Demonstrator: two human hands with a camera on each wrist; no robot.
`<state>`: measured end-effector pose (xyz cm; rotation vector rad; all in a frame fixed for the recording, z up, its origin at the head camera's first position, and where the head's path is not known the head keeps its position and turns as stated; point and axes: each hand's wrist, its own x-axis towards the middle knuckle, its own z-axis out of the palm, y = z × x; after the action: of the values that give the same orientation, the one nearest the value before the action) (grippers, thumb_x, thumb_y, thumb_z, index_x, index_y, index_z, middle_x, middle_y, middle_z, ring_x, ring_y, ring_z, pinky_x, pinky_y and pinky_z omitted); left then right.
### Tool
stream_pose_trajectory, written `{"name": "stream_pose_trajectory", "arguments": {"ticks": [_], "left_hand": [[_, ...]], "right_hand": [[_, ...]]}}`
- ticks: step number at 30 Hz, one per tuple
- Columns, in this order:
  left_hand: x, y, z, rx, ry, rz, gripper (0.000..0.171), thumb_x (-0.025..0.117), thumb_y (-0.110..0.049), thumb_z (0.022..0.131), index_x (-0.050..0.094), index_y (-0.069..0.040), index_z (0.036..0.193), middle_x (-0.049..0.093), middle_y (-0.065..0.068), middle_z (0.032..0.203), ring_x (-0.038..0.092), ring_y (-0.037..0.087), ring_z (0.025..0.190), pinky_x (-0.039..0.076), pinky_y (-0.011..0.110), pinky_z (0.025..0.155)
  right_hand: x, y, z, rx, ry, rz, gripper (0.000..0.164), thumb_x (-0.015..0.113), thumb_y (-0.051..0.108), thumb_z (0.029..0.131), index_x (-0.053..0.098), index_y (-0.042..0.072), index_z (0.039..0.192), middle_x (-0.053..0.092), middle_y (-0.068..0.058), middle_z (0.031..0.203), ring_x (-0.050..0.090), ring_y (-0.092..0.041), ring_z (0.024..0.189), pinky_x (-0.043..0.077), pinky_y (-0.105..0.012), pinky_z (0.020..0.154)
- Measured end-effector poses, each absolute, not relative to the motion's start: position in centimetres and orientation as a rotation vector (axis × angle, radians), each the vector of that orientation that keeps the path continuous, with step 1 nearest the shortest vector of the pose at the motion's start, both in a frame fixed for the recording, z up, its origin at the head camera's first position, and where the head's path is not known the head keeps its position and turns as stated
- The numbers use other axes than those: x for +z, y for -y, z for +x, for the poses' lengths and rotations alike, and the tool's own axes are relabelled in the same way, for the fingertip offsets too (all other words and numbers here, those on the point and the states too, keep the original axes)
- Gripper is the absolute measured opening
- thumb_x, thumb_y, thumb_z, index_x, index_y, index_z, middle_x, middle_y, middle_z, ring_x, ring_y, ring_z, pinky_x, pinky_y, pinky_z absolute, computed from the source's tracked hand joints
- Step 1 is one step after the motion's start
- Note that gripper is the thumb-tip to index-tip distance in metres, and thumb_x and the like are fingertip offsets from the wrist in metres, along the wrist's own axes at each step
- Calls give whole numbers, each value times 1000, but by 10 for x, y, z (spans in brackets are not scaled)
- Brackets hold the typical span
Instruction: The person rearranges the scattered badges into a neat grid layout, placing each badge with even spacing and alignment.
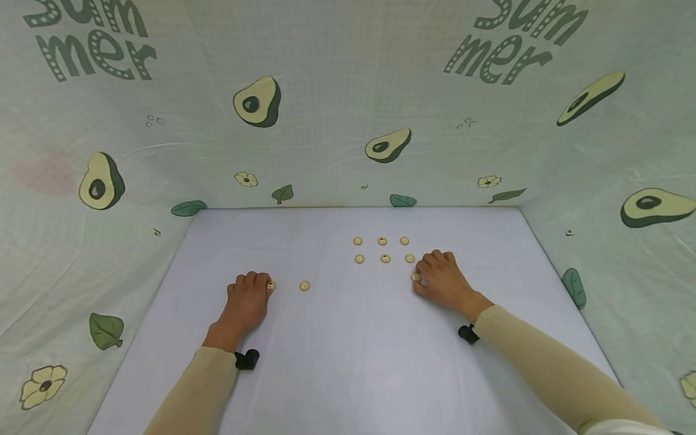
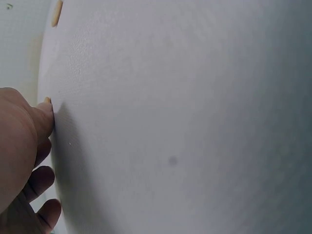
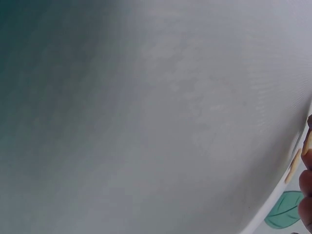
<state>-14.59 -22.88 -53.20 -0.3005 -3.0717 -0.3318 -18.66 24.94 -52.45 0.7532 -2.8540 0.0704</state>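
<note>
At the left of the white table, my left hand (image 1: 247,301) pinches a small round pale wooden disc (image 1: 271,285) between thumb and fingers, close to the surface. In the left wrist view only a sliver of that disc (image 2: 48,100) shows past the thumb. A second disc (image 1: 304,286) lies flat just to its right. My right hand (image 1: 443,279) holds another wooden disc (image 1: 415,277) at its fingertips, below the right end of two rows of similar discs. The nearest of these is a disc (image 1: 410,258) directly above it. Dark marks on the discs are too small to read.
Several more discs lie in two short rows, among them a back-row disc (image 1: 382,241) and a front-row disc (image 1: 359,259). A cloth (image 1: 326,72) printed with avocados and leaves hangs behind and beside the white table (image 1: 337,362). Each wrist carries a small black camera (image 1: 247,359).
</note>
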Motion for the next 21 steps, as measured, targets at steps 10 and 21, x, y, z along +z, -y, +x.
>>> {"name": "stream_pose_trajectory", "arguments": {"ticks": [10,21], "left_hand": [[-531,227,-145,-308,3084,-287,23,67,-14,104,59,0,121,60,20,114,53,40,104,44,58,84],[-531,228,-146,-334,3112,-259,22,64,-17,106,58,-3,122,59,18,115,51,38,106,42,58,88]], "right_hand": [[-523,-250,-187,72,2854,755,23,74,30,92,71,7,99,65,-7,99,51,-27,96,39,-51,91],[-522,-250,-186,65,2883,727,26,73,32,91,72,7,100,65,-6,98,50,-27,95,39,-51,92]]}}
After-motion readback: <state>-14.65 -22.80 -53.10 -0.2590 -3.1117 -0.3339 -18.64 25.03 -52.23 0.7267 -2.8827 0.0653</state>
